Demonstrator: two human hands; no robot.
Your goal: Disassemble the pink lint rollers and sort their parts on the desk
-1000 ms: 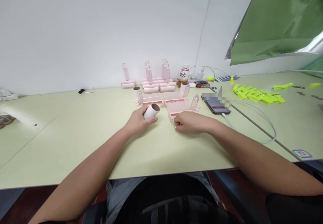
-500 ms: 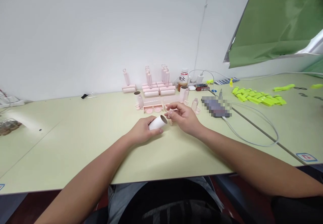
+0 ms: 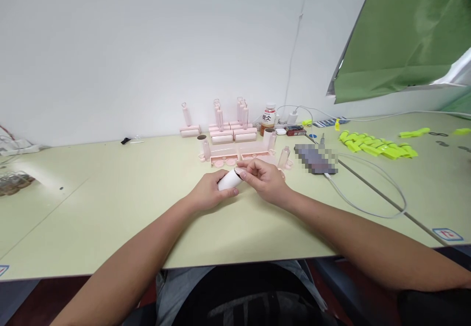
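My left hand [image 3: 210, 191] is wrapped round a white lint roller roll [image 3: 228, 181], which lies tilted with one end up toward the right. At that end, the fingers of my right hand [image 3: 267, 181] pinch a small pale pink end cap [image 3: 239, 171] against the tube's opening. Part of the cap is hidden by the fingertips. Just behind my hands lie open pink roller cases [image 3: 223, 161]. Two more white rolls stand upright near them, one on the left [image 3: 201, 144] and one on the right [image 3: 269, 136].
Along the wall sit pink lint rollers [image 3: 222, 138] with upright handles [image 3: 220, 119] and a labelled bottle [image 3: 268, 117]. To the right are a blurred-out phone [image 3: 314, 159], its white cable [image 3: 399, 213] and a row of yellow-green pieces [image 3: 377, 144]. A dark scrap [image 3: 125, 140] lies at left.
My right hand has come left and down to the roll, bringing the pink cap onto its open end. My left hand keeps its hold on the roll.
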